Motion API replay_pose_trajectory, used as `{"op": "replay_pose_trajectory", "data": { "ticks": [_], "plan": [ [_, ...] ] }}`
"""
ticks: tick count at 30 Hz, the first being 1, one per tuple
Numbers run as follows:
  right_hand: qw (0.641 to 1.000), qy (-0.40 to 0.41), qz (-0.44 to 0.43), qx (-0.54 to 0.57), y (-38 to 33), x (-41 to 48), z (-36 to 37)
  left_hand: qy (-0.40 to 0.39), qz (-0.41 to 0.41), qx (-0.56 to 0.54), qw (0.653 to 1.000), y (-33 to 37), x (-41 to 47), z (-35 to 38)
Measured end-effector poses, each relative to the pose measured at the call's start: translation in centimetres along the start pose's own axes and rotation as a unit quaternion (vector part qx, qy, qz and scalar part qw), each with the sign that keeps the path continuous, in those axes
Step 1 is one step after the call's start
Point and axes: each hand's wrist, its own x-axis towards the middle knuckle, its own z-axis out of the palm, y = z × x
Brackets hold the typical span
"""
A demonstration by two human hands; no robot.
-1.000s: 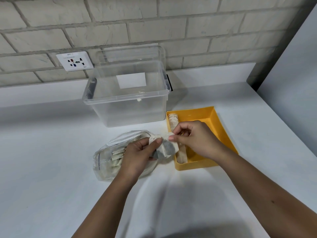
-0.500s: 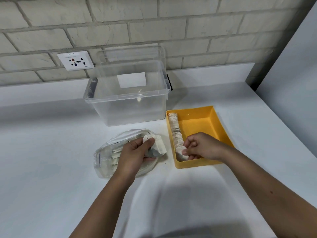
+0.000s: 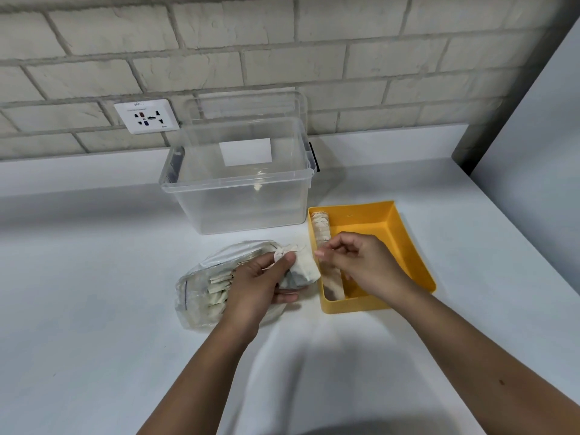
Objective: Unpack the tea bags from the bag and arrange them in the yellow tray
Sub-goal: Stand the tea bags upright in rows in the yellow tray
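Several tea bags point(image 3: 302, 271) gripped by left hand point(image 3: 257, 284); right hand point(image 3: 361, 262), curled, overhangs tray point(image 3: 405, 243) edge.

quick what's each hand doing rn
Left hand: holding a bunch of tea bags over the plastic bag.
Right hand: fingers curled, nothing visibly held, above the yellow tray.
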Motion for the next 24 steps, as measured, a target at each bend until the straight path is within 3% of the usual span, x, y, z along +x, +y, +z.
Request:
{"op": "replay_pose_trajectory", "data": {
  "ticks": [8,14,24],
  "plan": [
    [1.000,0.020,-0.007,0.020,-1.3,-0.6,0.8,-0.043,-0.006,0.016,0.999,0.3,-0.7,0.2],
    [0.999,0.017,-0.004,0.032,-0.7,-0.7,-0.5,-0.015,-0.008,0.017,1.000,-0.4,-0.4,0.1],
    [0.993,0.108,0.035,-0.021,3.8,5.1,-4.1,0.030,0.014,0.045,0.998,0.3,1.6,1.0]
  ]
}}
